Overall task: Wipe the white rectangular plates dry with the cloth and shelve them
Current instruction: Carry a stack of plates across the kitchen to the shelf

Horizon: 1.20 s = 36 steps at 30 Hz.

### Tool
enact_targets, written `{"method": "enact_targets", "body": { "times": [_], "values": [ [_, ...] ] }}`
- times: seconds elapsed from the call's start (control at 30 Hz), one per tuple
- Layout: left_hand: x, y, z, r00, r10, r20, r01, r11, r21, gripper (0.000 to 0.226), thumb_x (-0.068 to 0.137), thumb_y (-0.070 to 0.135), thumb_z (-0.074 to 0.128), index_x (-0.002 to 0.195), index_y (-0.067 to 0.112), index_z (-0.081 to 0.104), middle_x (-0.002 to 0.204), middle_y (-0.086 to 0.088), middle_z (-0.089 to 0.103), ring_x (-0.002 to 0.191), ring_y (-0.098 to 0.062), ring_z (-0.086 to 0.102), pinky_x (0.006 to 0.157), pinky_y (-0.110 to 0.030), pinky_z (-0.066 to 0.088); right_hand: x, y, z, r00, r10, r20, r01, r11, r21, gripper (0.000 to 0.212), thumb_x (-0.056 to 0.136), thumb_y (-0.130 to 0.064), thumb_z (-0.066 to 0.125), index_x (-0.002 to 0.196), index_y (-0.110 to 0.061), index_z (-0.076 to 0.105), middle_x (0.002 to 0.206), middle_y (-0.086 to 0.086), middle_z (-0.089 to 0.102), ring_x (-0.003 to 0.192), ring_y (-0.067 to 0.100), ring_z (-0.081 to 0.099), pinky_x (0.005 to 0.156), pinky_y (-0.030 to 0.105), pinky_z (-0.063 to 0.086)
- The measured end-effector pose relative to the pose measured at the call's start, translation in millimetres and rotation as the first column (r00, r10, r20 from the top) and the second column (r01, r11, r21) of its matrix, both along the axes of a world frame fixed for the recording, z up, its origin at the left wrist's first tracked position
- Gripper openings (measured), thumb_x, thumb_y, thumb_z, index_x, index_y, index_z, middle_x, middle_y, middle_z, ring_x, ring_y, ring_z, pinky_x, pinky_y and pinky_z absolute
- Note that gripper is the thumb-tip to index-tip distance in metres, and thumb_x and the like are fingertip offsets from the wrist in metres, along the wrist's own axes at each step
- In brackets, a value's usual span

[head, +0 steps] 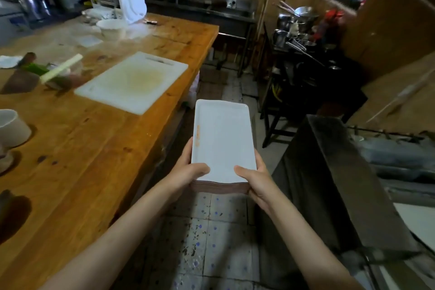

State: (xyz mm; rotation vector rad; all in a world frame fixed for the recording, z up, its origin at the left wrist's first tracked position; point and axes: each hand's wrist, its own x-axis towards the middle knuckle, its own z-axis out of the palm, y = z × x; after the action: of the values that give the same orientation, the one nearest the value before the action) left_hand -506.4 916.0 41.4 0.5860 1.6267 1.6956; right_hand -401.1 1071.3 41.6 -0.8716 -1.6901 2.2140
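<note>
A single wide-angle view from the person's head looks forward and down along the aisle floor (211, 231), close over both forearms. The wooden worktop (98, 148) runs up the left side; a dark counter (329, 172) edges the right, and the far wall bends at the top.

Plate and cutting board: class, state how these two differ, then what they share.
The plate is held in the air by both hands; the cutting board lies on the wooden table. The plate looks clean; the board has a yellowish stain and a handle slot. Both are white rectangles.
</note>
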Motion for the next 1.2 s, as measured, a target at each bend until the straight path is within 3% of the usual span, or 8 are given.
{"method": "enact_targets", "body": {
  "times": [0.17,0.37,0.63,0.73,0.83,0.93,1.1,1.2],
  "values": [
    [-37.8,71.1,-1.0,1.000,-0.027,0.009,0.026,0.999,0.035,0.102,0.055,0.031,0.072,0.143,0.042,0.022,0.140,0.008,0.047,0.121,-0.021,0.055,0.095,-0.048,0.051,-38.1,75.1,-1.1,1.000,0.027,-0.012,-0.027,0.999,-0.028,0.069,0.084,0.006,0.059,0.138,-0.031,0.038,0.123,-0.001,0.061,0.105,0.022,0.063,0.082,0.042,0.056],
    [-92.1,145.1,-0.8,0.998,-0.018,0.053,0.016,0.999,0.032,0.100,0.055,0.027,0.073,0.139,0.045,0.020,0.137,0.009,0.047,0.115,-0.021,0.060,0.083,-0.036,0.056,-96.4,151.1,-8.0,1.000,0.023,0.001,-0.023,0.999,-0.023,0.069,0.083,0.005,0.061,0.139,-0.029,0.039,0.123,0.002,0.062,0.106,0.027,0.063,0.087,0.048,0.054],
    [-217.9,237.7,-9.9,0.998,-0.044,0.049,0.043,0.999,0.020,0.100,0.061,0.027,0.074,0.144,0.041,0.021,0.142,0.008,0.045,0.122,-0.019,0.054,0.095,-0.040,0.052,-208.0,240.1,-6.9,0.999,0.015,-0.033,-0.017,0.998,-0.053,0.067,0.085,0.007,0.059,0.137,-0.030,0.039,0.122,0.000,0.062,0.106,0.025,0.063,0.091,0.049,0.052],
    [-268.3,270.6,-10.2,0.998,-0.042,0.037,0.042,0.999,0.003,0.097,0.066,0.025,0.072,0.145,0.040,0.020,0.143,0.009,0.044,0.124,-0.016,0.051,0.095,-0.036,0.051,-253.2,271.2,-5.1,0.999,0.019,-0.042,-0.022,0.998,-0.062,0.066,0.085,0.005,0.060,0.136,-0.033,0.039,0.122,-0.001,0.062,0.107,0.024,0.063,0.093,0.051,0.050],
    [-308.4,303.6,-9.2,0.999,-0.047,0.020,0.047,0.999,0.003,0.100,0.063,0.026,0.073,0.146,0.038,0.020,0.141,0.012,0.045,0.123,-0.012,0.051,0.090,-0.027,0.051,-296.8,306.6,-9.4,0.999,0.003,-0.045,-0.007,0.997,-0.076,0.065,0.084,0.006,0.061,0.136,-0.026,0.040,0.125,0.003,0.061,0.110,0.025,0.061,0.096,0.052,0.048],
    [-344.8,335.7,-9.0,0.998,-0.045,0.040,0.045,0.999,-0.003,0.105,0.056,0.030,0.075,0.146,0.038,0.022,0.139,0.010,0.047,0.123,-0.015,0.052,0.095,-0.033,0.050,-335.3,339.8,-13.1,0.999,-0.012,-0.032,0.009,0.997,-0.071,0.072,0.083,0.008,0.061,0.143,-0.022,0.035,0.130,0.008,0.058,0.113,0.029,0.059,0.097,0.054,0.046],
    [-402.3,398.7,-7.5,0.999,-0.025,0.033,0.025,1.000,0.003,0.097,0.053,0.025,0.071,0.138,0.040,0.028,0.129,0.013,0.053,0.113,-0.010,0.056,0.076,-0.021,0.053,-397.2,401.0,-13.8,0.998,-0.032,-0.058,0.028,0.998,-0.064,0.065,0.083,0.014,0.057,0.139,-0.015,0.040,0.124,0.012,0.060,0.109,0.033,0.060,0.094,0.050,0.048],
    [-439.7,437.1,-11.5,0.999,-0.009,0.042,0.009,1.000,0.000,0.103,0.049,0.030,0.072,0.142,0.036,0.028,0.132,0.007,0.055,0.114,-0.015,0.058,0.078,-0.024,0.054,-437.2,442.2,-15.2,0.997,-0.010,-0.070,0.007,0.999,-0.040,0.069,0.082,0.015,0.057,0.141,-0.014,0.038,0.126,0.013,0.059,0.111,0.032,0.059,0.091,0.046,0.050]
  ]
}}
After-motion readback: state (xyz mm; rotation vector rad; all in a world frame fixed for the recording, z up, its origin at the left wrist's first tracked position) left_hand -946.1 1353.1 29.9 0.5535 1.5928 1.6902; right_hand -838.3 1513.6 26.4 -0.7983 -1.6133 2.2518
